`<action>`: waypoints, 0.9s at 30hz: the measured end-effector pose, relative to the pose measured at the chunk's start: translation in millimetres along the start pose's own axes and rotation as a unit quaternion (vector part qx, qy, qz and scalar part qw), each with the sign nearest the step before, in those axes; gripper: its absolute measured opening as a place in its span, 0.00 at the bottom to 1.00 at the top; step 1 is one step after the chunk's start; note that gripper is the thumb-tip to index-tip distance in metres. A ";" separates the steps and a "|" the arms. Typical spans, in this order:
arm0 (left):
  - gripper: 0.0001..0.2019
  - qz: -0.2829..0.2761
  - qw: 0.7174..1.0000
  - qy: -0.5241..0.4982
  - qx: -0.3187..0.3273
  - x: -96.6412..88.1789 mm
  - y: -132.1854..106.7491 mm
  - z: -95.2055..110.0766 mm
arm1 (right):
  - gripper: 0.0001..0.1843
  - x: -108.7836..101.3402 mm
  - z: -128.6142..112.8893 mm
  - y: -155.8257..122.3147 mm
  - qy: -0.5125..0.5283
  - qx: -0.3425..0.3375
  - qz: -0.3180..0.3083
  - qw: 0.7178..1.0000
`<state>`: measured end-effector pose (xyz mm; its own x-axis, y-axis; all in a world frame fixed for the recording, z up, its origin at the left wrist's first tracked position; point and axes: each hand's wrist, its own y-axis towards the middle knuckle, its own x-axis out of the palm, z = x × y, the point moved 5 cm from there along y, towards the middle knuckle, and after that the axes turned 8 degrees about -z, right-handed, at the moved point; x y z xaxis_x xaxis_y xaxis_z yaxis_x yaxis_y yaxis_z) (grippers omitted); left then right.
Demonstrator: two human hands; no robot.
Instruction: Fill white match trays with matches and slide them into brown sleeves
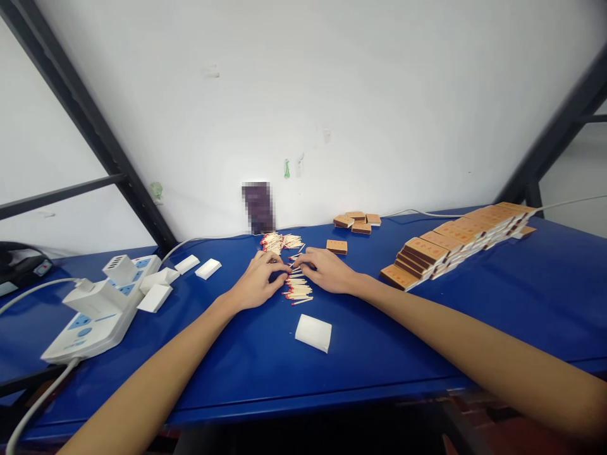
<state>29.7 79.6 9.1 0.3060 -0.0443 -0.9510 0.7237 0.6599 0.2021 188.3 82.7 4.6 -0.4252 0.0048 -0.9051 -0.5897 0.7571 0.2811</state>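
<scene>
Forearms (161,373) nearest, head view, entering from the lower corners over a blue table (379,354). Small white box (313,332) lying flat just this side of the matches, untouched.

Loose matches (298,291) mid-table, in a row running away from the person; sticks mostly crosswise, long axis roughly left to right, red heads leftward. Nearest sticks lie just short of the fingertips, between the hands. Left hand (258,281) at the head ends, right hand (327,268) at the plain ends; neither clearly nearer. Fingers of both bent, tips almost meeting over the row; cannot tell whether either pinches a match.

Farther off: match pile (272,242) beyond the left hand, single matchbox (336,246) beyond the right.
</scene>
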 end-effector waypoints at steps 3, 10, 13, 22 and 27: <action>0.14 0.002 1.000 0.000 0.004 -1.4 -0.1 1.9 | 0.15 -0.3 0.3 0.2 -0.004 0.007 -0.002 1.000; 0.12 0.010 1.000 -0.016 0.008 -4.6 -0.8 6.3 | 0.15 -1.7 0.4 1.1 0.002 0.013 0.003 1.000; 0.13 0.018 1.000 -0.014 -0.007 -4.2 -0.9 3.3 | 0.14 -3.2 2.3 1.3 0.014 0.025 0.019 0.999; 0.19 -0.011 0.998 0.035 -0.042 1.3 -0.7 -4.0 | 0.10 1.1 11.5 3.8 0.003 0.051 0.028 0.998; 0.19 -0.020 0.999 0.032 -0.036 2.1 -0.6 -3.8 | 0.10 3.3 15.0 6.6 0.016 0.049 0.028 0.998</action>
<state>27.6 82.0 6.1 0.2360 -0.0241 -0.9715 0.6867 0.7114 0.1492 193.4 97.5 -1.4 -0.4783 0.0284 -0.8777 -0.4951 0.8167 0.2962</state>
